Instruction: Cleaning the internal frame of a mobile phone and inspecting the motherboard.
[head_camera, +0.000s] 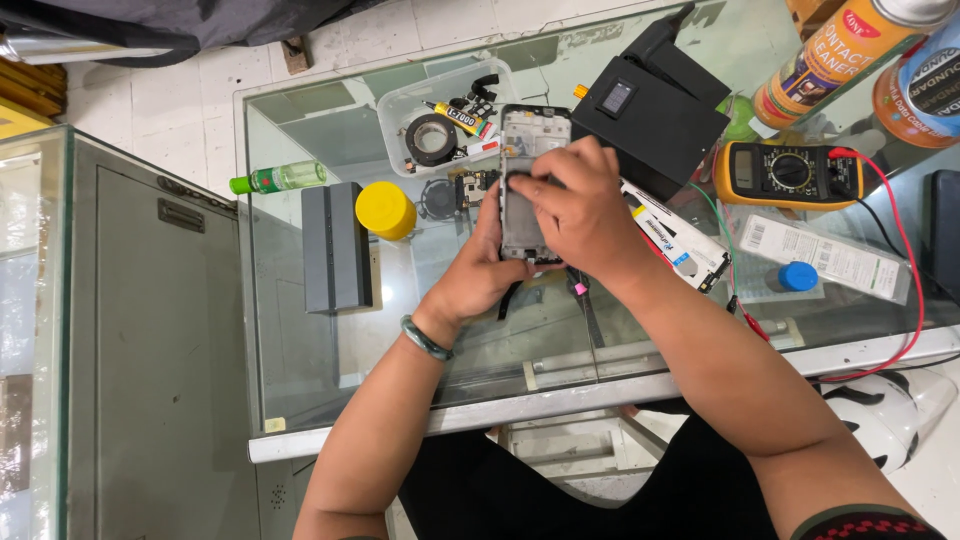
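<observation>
An opened phone frame, silver-grey with its inner side up, lies over the glass table. My left hand grips the frame's lower left edge; a green bangle is on that wrist. My right hand covers the frame's middle, fingertips pressing on its left side around a small dark part. A small circuit board lies just left of the frame.
A clear tub holds a tape roll and a glue tube. Nearby are a yellow cap, green bottle, grey box, black box, yellow multimeter with red lead, spray cans, and a blue-capped bottle.
</observation>
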